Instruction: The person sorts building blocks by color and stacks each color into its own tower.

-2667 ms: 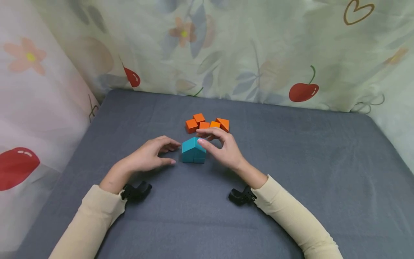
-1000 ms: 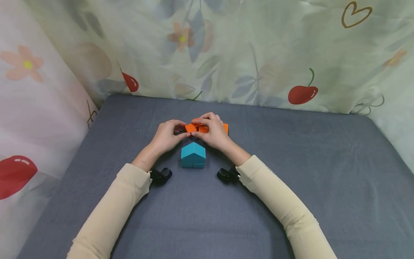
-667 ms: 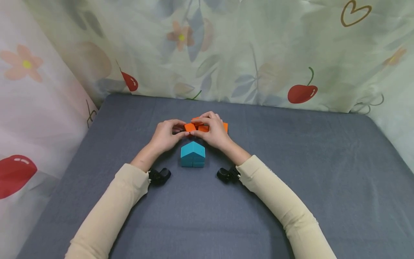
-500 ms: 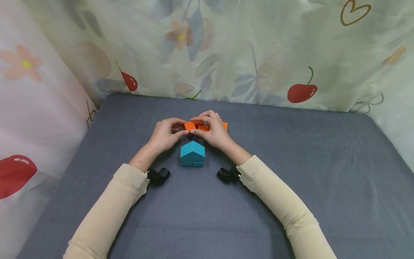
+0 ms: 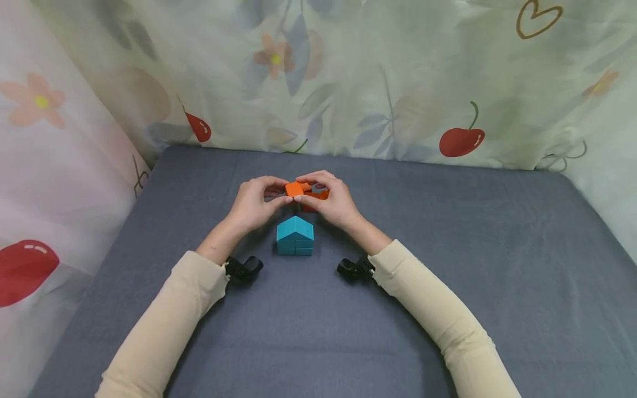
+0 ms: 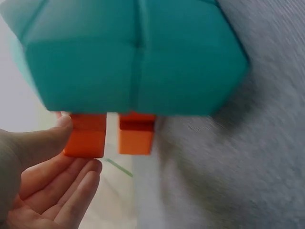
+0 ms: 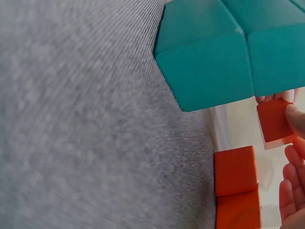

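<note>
1. Fingers of left hand (image 5: 255, 203) and right hand (image 5: 334, 200) pinch one orange block (image 5: 294, 188) from either side, lifted off the surface (image 5: 448, 265).
2. Held block sits around surface centre, slightly toward the far edge, above the other orange blocks (image 5: 314, 197).
3. Right fingers also curl over those blocks; the exact contact is hidden.
4. Teal house (image 5: 295, 236), made of stacked blocks, stands just nearer the person, between both wrists, untouched.
5. Floral curtain (image 5: 378, 77) lines the far and left edges.
</note>
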Demonstrator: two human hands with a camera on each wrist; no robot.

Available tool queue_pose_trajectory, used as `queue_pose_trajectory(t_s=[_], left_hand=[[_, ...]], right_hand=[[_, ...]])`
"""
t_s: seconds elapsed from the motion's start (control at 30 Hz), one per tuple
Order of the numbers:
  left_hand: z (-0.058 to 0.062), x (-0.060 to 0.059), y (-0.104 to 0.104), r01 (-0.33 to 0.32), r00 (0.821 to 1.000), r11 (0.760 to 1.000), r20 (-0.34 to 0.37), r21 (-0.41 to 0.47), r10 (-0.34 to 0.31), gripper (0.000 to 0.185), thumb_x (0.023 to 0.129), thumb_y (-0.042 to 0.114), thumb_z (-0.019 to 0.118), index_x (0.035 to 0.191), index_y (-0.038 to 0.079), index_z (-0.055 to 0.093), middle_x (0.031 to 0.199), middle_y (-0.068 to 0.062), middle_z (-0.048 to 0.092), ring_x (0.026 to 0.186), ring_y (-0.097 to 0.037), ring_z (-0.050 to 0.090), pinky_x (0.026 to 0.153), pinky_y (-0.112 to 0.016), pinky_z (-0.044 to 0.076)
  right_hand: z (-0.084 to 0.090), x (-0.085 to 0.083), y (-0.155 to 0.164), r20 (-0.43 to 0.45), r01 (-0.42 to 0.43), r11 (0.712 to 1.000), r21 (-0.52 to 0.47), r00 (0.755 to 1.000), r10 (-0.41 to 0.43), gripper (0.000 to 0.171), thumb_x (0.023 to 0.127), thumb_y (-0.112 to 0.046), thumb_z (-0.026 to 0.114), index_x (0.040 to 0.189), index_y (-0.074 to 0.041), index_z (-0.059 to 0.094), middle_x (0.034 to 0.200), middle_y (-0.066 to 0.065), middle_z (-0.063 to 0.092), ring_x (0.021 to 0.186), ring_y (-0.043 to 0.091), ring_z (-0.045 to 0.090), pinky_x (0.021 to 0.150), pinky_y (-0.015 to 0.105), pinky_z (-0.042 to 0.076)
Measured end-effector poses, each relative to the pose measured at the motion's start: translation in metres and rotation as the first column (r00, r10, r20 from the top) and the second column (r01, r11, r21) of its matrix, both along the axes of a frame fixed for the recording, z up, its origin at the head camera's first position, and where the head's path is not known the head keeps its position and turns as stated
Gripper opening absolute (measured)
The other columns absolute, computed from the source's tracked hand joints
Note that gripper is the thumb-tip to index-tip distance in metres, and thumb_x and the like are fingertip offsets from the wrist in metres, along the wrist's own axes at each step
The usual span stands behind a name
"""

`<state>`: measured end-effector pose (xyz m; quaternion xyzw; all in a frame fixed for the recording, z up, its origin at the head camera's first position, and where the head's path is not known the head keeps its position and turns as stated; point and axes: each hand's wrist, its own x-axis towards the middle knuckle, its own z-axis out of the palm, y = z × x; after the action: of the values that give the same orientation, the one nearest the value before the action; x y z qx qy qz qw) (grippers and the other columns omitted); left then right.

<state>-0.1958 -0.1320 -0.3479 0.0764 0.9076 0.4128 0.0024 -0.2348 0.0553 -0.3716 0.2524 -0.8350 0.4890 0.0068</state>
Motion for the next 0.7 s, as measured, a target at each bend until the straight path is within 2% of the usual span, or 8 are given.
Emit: queue_pose_trajectory(t_s=[0.17, 0.37, 0.7], left_hand=[[0.010, 0.004, 0.004, 0.000, 1.000, 1.000, -0.023, 0.014, 0.000, 0.037, 0.090, 0.016, 0.068, 0.123, 0.002, 0.062, 0.125, -0.016, 0.062, 0.113, -0.031, 0.062, 0.095, -0.042, 0.052], [0.020, 0.008, 0.012, 0.006, 1.000, 1.000, -0.024, 0.015, -0.006, 0.037, 0.089, 0.019, 0.068, 0.123, 0.003, 0.062, 0.124, -0.014, 0.063, 0.113, -0.030, 0.062, 0.095, -0.042, 0.052], [0.034, 0.016, 0.029, 0.009, 1.000, 0.999, -0.027, 0.045, -0.008, 0.038, 0.089, 0.019, 0.069, 0.123, 0.004, 0.062, 0.123, -0.014, 0.063, 0.112, -0.029, 0.062, 0.096, -0.042, 0.052]], right_hand=[[0.007, 0.005, 0.005, 0.005, -0.008, 0.998, -0.061, 1.000, 0.009, 0.035, 0.087, -0.017, 0.073, 0.119, -0.007, 0.067, 0.117, 0.009, 0.063, 0.104, 0.028, 0.057, 0.093, 0.039, 0.050], [0.012, 0.010, 0.013, 0.012, -0.035, 0.989, -0.142, 0.999, 0.037, 0.036, 0.086, -0.012, 0.072, 0.120, -0.003, 0.065, 0.116, 0.014, 0.063, 0.108, 0.035, 0.058, 0.097, 0.043, 0.050], [0.023, 0.017, 0.029, 0.073, -0.073, 0.963, -0.261, 0.993, 0.095, 0.038, 0.086, -0.005, 0.070, 0.123, 0.001, 0.061, 0.123, 0.017, 0.059, 0.109, 0.030, 0.063, 0.095, 0.035, 0.053]])
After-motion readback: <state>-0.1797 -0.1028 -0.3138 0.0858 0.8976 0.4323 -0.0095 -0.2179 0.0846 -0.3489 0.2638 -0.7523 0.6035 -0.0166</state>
